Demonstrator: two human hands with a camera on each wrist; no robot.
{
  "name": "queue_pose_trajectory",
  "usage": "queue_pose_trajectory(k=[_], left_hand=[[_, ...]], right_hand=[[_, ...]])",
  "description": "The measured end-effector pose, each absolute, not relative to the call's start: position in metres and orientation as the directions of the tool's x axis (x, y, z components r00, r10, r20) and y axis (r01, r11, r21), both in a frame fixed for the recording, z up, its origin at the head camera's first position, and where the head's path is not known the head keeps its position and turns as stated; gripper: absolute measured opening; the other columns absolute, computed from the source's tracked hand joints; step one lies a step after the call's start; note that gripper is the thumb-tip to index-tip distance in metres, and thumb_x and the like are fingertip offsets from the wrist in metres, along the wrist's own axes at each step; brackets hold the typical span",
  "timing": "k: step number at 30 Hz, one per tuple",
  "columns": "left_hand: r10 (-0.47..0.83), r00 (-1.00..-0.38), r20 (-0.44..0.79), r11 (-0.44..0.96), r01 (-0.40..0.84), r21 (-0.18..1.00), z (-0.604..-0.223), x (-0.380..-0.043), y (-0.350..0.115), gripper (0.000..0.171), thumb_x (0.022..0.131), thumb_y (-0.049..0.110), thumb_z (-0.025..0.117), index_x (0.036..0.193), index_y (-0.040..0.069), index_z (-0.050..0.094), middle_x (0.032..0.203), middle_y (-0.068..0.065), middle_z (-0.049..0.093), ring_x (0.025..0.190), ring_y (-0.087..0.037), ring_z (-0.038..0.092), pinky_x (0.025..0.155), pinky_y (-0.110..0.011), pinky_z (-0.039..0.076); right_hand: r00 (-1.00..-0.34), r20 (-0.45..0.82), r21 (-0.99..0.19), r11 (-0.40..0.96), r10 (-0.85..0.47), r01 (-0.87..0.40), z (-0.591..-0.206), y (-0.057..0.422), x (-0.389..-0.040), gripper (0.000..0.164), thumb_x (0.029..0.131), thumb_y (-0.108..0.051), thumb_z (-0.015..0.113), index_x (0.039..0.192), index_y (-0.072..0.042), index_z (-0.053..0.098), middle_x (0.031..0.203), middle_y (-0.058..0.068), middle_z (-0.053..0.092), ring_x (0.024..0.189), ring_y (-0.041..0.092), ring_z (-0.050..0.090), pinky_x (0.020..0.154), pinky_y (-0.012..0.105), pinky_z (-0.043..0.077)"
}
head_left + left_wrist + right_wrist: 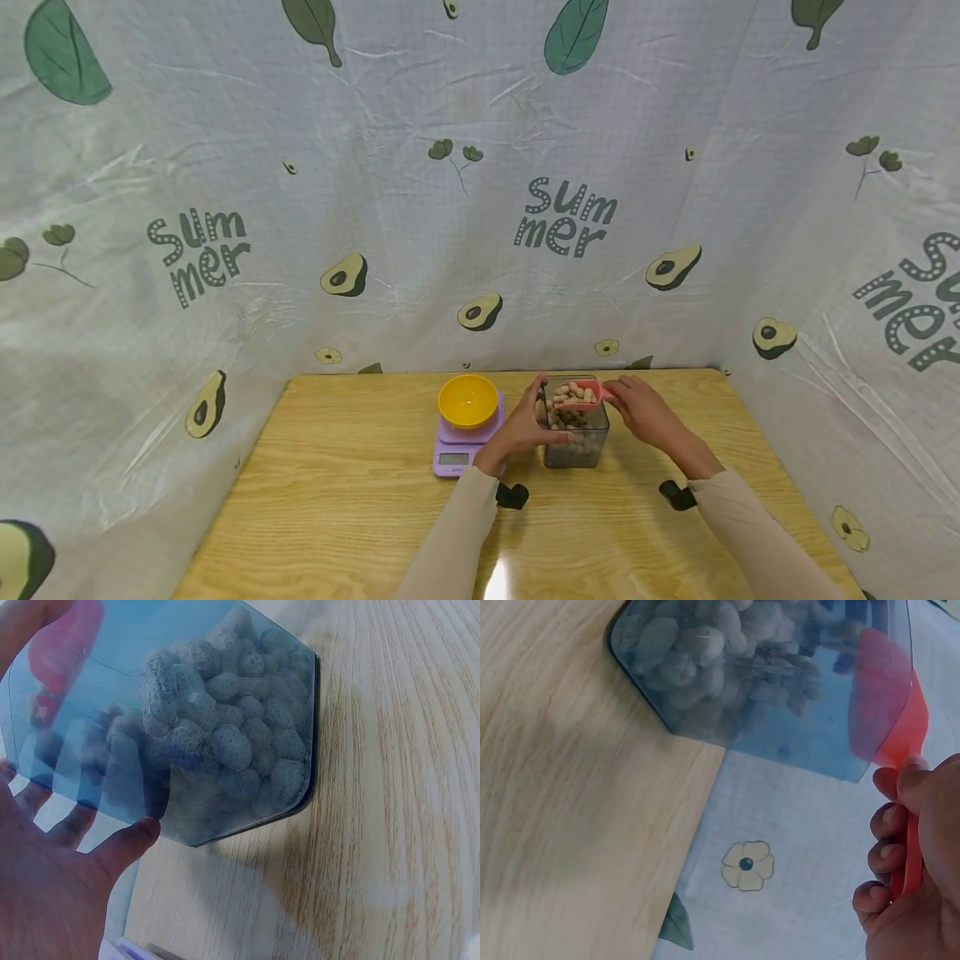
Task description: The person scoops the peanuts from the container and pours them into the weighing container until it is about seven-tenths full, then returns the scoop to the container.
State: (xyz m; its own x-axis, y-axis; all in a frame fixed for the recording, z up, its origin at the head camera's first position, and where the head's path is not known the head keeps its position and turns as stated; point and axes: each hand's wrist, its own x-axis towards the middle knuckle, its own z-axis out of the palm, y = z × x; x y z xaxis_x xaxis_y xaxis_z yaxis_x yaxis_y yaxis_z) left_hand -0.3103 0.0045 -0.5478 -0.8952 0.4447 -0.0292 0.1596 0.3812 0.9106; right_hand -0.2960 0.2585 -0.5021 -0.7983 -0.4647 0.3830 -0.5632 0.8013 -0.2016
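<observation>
A clear square container (574,458) of unshelled peanuts (232,746) stands toward the back of the table, right of centre. My left hand (522,427) holds it from the left, thumb across the near wall and fingers along the side. In my right hand (641,408) is the handle of a pink-red scoop (900,739), the fingers curled round it. The scoop, heaped with peanuts in the head view, is at the container's top, over the peanuts inside.
Left of the container, a yellow bowl (468,407) sits on a purple kitchen scale (459,447) with a small display. Bare wood shows on the table (345,500) to the left and in front. A printed cloth (405,217) hangs behind and at both sides.
</observation>
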Motion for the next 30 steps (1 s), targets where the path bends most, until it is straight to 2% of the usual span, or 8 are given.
queue_pose_trajectory(k=[5,11,14,18,22,26,30], left_hand=[[0.45,-0.893,-0.031,0.385,0.163,0.908,-0.548,-0.31,0.004,0.114,0.075,0.049,0.083,0.157,0.04,0.004,0.167,-0.004,0.013,0.151,-0.03,0.024,0.119,-0.056,0.026],[0.455,-0.89,-0.001,0.409,0.208,0.888,-0.54,-0.307,0.0,0.123,0.071,0.06,0.08,0.158,0.035,-0.004,0.167,-0.006,0.007,0.151,-0.033,0.021,0.119,-0.056,0.026],[0.436,-0.899,0.043,0.436,0.253,0.864,-0.527,-0.304,-0.007,0.12,0.073,0.06,0.078,0.159,0.03,0.001,0.167,-0.008,0.01,0.149,-0.036,0.027,0.117,-0.057,0.03],[0.385,-0.913,0.137,0.402,0.3,0.865,-0.509,-0.299,-0.024,0.104,0.08,0.045,0.078,0.159,0.024,0.014,0.165,-0.007,0.02,0.146,-0.036,0.032,0.117,-0.053,0.032],[0.314,-0.916,0.25,0.395,0.365,0.843,-0.499,-0.296,-0.05,0.092,0.082,0.036,0.077,0.156,0.021,0.024,0.161,-0.007,0.029,0.145,-0.035,0.034,0.117,-0.053,0.032],[0.221,-0.927,0.304,0.477,0.375,0.795,-0.496,-0.293,-0.077,0.088,0.08,0.035,0.077,0.154,0.023,0.03,0.158,-0.009,0.032,0.143,-0.037,0.036,0.114,-0.059,0.033],[0.165,-0.947,0.276,0.545,0.321,0.775,-0.499,-0.293,-0.1,0.095,0.078,0.041,0.078,0.155,0.02,0.027,0.16,-0.012,0.028,0.144,-0.038,0.033,0.114,-0.062,0.031]], right_hand=[[-0.83,0.37,-0.261,0.81,-0.418,-0.525,-0.504,0.262,-0.296,0.024,0.098,-0.01,0.056,0.118,0.001,0.065,0.093,0.01,0.063,0.087,0.027,0.059,0.076,0.045,0.05],[-0.812,0.415,-0.262,0.801,-0.41,-0.538,-0.501,0.261,-0.296,0.025,0.1,-0.01,0.054,0.12,0.003,0.062,0.105,0.017,0.066,0.1,0.036,0.061,0.086,0.054,0.05],[-0.798,0.439,-0.263,0.79,-0.414,-0.554,-0.493,0.255,-0.297,0.024,0.101,-0.01,0.053,0.119,0.0,0.063,0.106,0.015,0.067,0.1,0.034,0.061,0.085,0.052,0.05],[-0.802,0.437,-0.283,0.785,-0.407,-0.552,-0.478,0.241,-0.299,0.023,0.1,-0.012,0.053,0.118,-0.002,0.063,0.1,0.011,0.065,0.094,0.029,0.06,0.08,0.047,0.049],[-0.811,0.428,-0.305,0.781,-0.4,-0.545,-0.467,0.226,-0.3,0.024,0.1,-0.013,0.054,0.119,-0.002,0.063,0.102,0.012,0.066,0.095,0.03,0.06,0.082,0.048,0.05],[-0.814,0.421,-0.33,0.769,-0.4,-0.548,-0.463,0.212,-0.303,0.025,0.101,-0.016,0.053,0.119,-0.001,0.063,0.104,0.014,0.066,0.096,0.031,0.06,0.083,0.049,0.05],[-0.806,0.42,-0.341,0.751,-0.416,-0.565,-0.462,0.198,-0.307,0.026,0.101,-0.017,0.051,0.119,-0.001,0.063,0.101,0.013,0.066,0.094,0.03,0.06,0.082,0.048,0.05]])
